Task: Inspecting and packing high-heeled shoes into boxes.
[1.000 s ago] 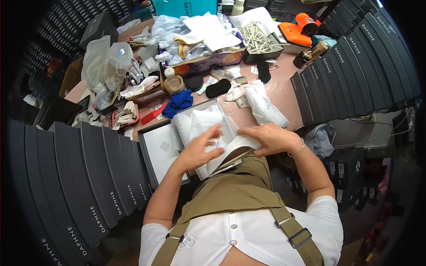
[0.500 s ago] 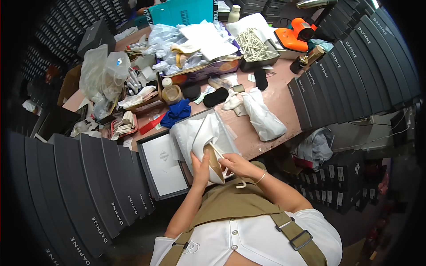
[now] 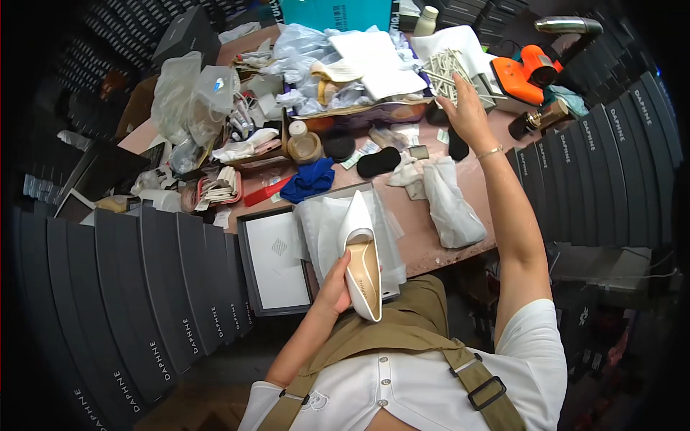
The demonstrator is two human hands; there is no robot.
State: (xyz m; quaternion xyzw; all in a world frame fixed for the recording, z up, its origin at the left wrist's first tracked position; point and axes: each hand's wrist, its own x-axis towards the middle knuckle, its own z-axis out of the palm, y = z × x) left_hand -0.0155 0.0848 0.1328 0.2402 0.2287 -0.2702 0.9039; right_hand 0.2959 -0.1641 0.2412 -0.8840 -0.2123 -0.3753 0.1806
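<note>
Hands, two, well apart. Our left hand (image 3: 333, 289), one: clamped around the left side of a white pointed-toe shoe with a tan insole (image 3: 365, 262), opening upward, toe pointing away from us. Our right hand (image 3: 471, 118), one: stretched far forward, thumb and fingers spread, nothing visible in it, over the near edge of a heap of slender off-white sticks (image 3: 443, 72); whether it touches the sticks, we cannot tell.

Step in hand, by our judgement: a reach to the sticks with the shoe held in our other hand. Next move, we judge: calls for thumb and fingers to close on one stick without dragging its crossed neighbours, and for a steady left grip.

Beyond the left hand: crumpled translucent white tissue paper (image 3: 322, 224). Left of it: an open dark grey rectangular box with a white lining (image 3: 275, 264). Between the hands: a black oval pad (image 3: 379, 162). Nearer us than the right hand, left of its forearm: a white-wrapped oblong bundle (image 3: 454, 210).

In the way: left of the right hand, a purple printed carton (image 3: 365, 118) heaped with pale crumpled plastic (image 3: 302, 49) and white sheets (image 3: 374, 63); right of it, an orange rounded device (image 3: 516, 77); beside the right forearm, a row of dark grey cardboard boxes (image 3: 596, 154), narrowing any outward swing.
</note>
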